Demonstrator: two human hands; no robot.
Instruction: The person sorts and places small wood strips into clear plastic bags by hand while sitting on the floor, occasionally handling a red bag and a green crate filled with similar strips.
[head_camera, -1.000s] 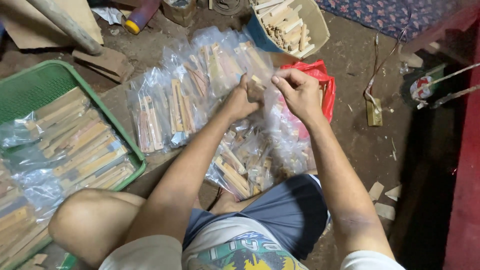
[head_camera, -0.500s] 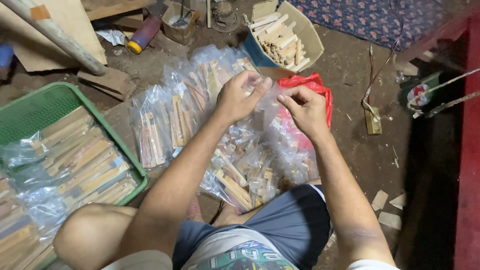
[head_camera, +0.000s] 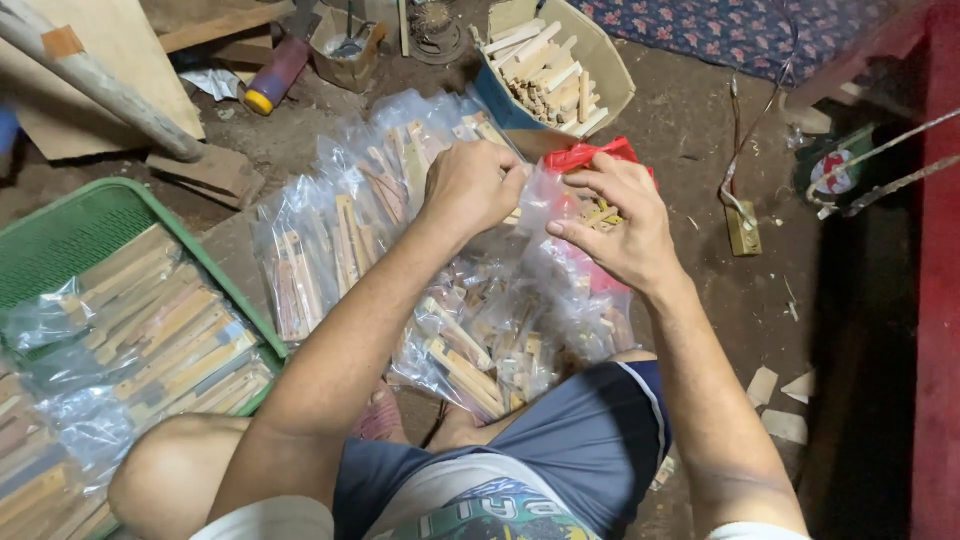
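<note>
Dirt floor (head_camera: 700, 150), person seated on it, knees apart, camera looking down over both forearms. Biggest item: green plastic tray (head_camera: 90, 225) at far left, loaded with clear bags of flat wooden sticks laid in rows. Centre: loose heap of bagged sticks (head_camera: 340, 240) spread on the floor from the tray's edge to the person's legs, bags overlapping, some tilted. Upper left: plywood sheet (head_camera: 110, 70) with a grey pole (head_camera: 110, 95) lying diagonally across it. Top centre: open cardboard box (head_camera: 590, 60) full of loose pale wooden sticks, just behind the hands. Red plastic bag (head_camera: 590, 155) sits between that box and the hands, partly hidden. Top right: patterned blue cloth (head_camera: 750, 30). Both hands work one small clear bag (head_camera: 545, 200) held above the heap, in front of the red bag, short sticks visible inside. Left hand (head_camera: 470, 185) is clenched, pinching the bag's top edge at its left side. Right hand (head_camera: 615, 225) grips the bag's right side, thumb and forefinger pinched on the plastic, other fingers curled over it. Small stuff: red-and-yellow cylinder (head_camera: 272, 75) at upper left beside the plywood, wood block with a cord (head_camera: 742, 228) right of the hands, pale wood offcuts (head_camera: 780, 405) near the right knee.
</note>
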